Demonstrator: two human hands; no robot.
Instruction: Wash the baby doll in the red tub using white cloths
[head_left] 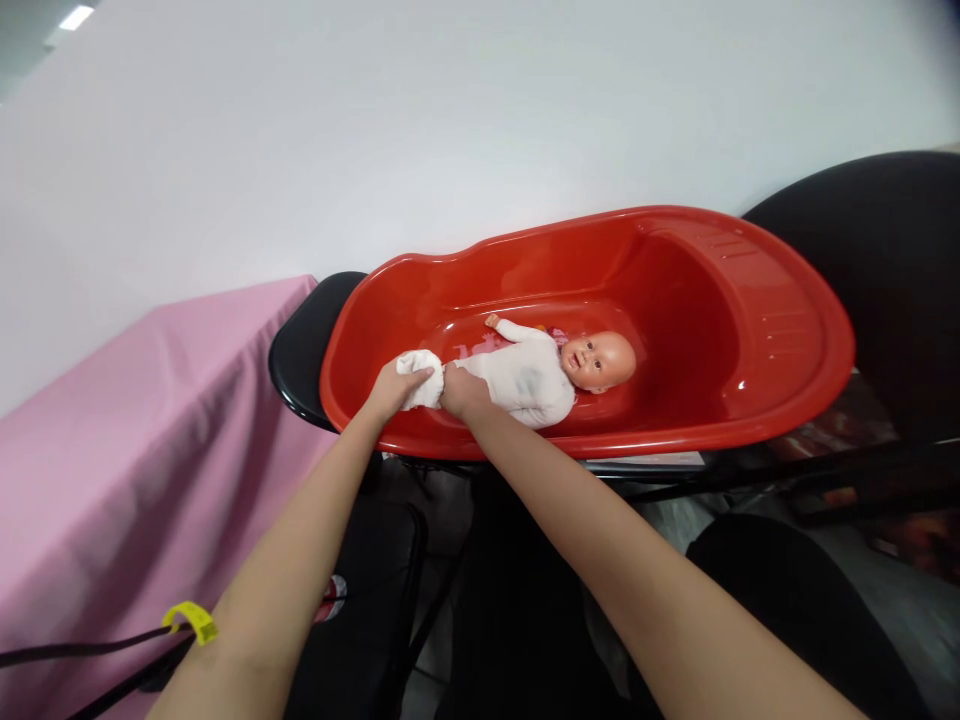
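- Two hands busy at the tub's left end, close together. My left hand (390,390) pinches a bunched white cloth (421,372), thumb on top. Loose folds: a thin pinch could let it slip.
- My right hand (461,390) is curled narrow at the doll's lower end, just beside the cloth. Can't tell whether it grips a leg, clothing or the cloth's edge. If it's fabric only, a hard pull could stretch or tear it.
- The doll (517,375) lies on its back in the tub, head right, far arm out. Pulling left could drag the whole body along, since I see nothing bracing the head or shoulders.
- Pink patches (480,347) show on the tub floor by the doll's far side. Can't tell if the floor is wet; if so, sliding gets likelier.
- Red tub (795,330): left end overhangs a black seat (300,345). Leaning on the near rim might shift or tip it; support underneath is mostly hidden.
- Black cable (97,650) runs in from the left to a yellow tag (193,620) at my left forearm. A long reach right could snag it.
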